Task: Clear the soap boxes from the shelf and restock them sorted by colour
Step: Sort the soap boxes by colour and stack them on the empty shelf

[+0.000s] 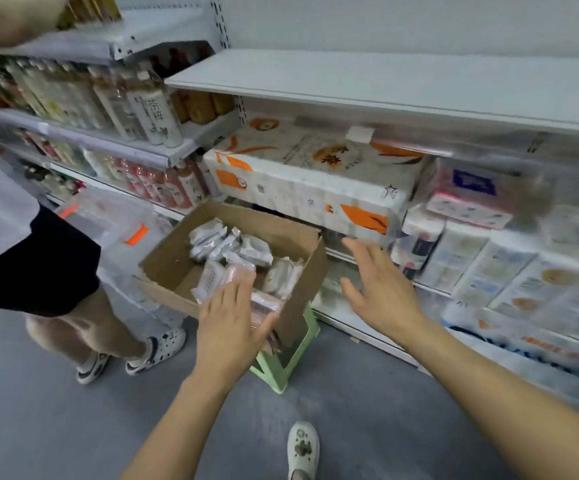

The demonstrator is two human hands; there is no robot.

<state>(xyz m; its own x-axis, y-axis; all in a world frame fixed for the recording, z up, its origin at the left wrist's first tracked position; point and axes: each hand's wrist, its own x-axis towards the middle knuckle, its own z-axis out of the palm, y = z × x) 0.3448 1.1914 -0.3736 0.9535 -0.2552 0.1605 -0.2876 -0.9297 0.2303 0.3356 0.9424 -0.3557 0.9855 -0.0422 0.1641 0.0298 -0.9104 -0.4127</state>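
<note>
Over the box point(174, 268), both hands hang with fingers spread and nothing in them. The left hand point(227, 320) hovers just above the packs at the box's near corner, palm down; the right hand point(378, 289) is off the box's right side, between it and the low shelf point(350, 320). Neither touches anything that I can make out (the frame is smeared with motion).

The soap point(229, 251) lies loose inside the box: silvery-white packs toward its far side, pinkish ones toward its near side and partly under the left hand. That suggests the clearing is largely done and the box serves as a holding bin, so the open hands look ready either to dig in and sort or to grasp the box by its walls.

The box sits on a green stool point(283, 365), probably to keep it at reaching height beside the shelving. Right of the box, the shelves carry wrapped tissue packs point(302, 174); left of it and higher, bottles point(153, 112). Left of the box stands another person point(39, 258) on the grey floor point(56, 427), in front of clear bins point(115, 220).
</note>
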